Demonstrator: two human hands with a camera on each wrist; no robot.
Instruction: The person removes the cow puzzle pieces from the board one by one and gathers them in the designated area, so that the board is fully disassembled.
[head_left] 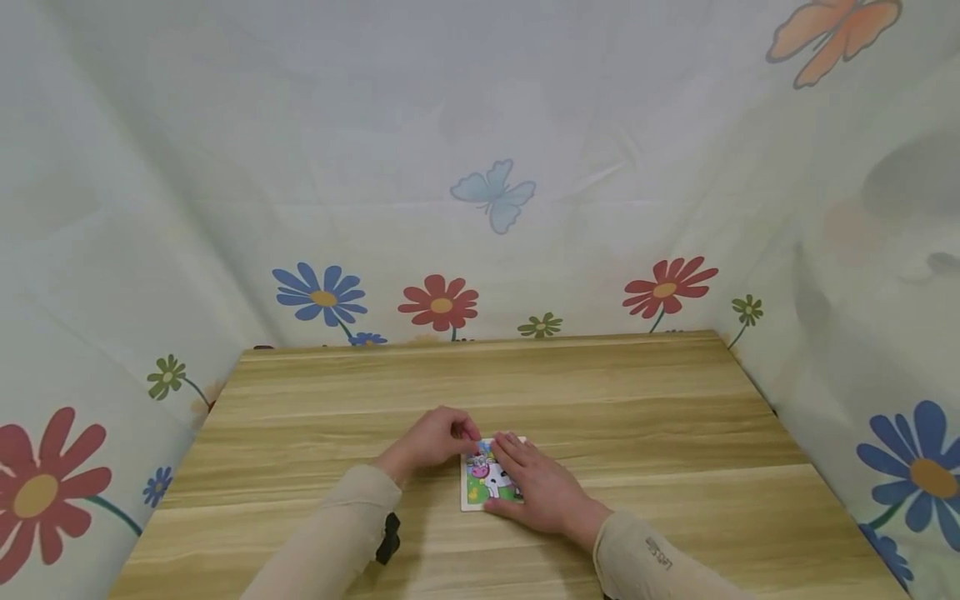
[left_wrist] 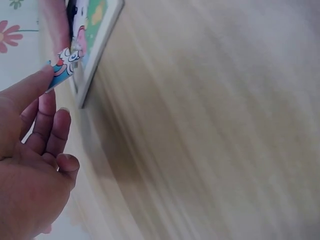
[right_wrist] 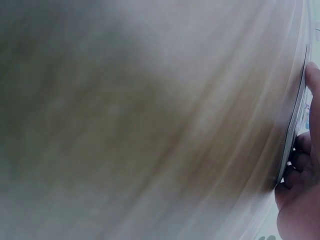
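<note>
A small picture puzzle point(head_left: 476, 494) with a cow on a green ground and a white border lies on the table. My left hand point(head_left: 431, 439) is at its upper left corner. Between thumb and forefinger it pinches a blue-and-white puzzle piece point(left_wrist: 63, 71), which the left wrist view shows tilted over the board's corner. The other left fingers are loosely bent. My right hand point(head_left: 546, 490) rests across the puzzle's right side, fingers stretched over the picture and thumb by the lower edge. It hides much of that side. The right wrist view catches the board's thin edge point(right_wrist: 291, 125) beside the hand.
The puzzle lies on a wood-grain table point(head_left: 637, 400), toward its near middle. A pale cloth point(head_left: 375, 150) printed with flowers and butterflies surrounds the table at the back and sides. A dark strap piece point(head_left: 388, 539) shows beside the left sleeve.
</note>
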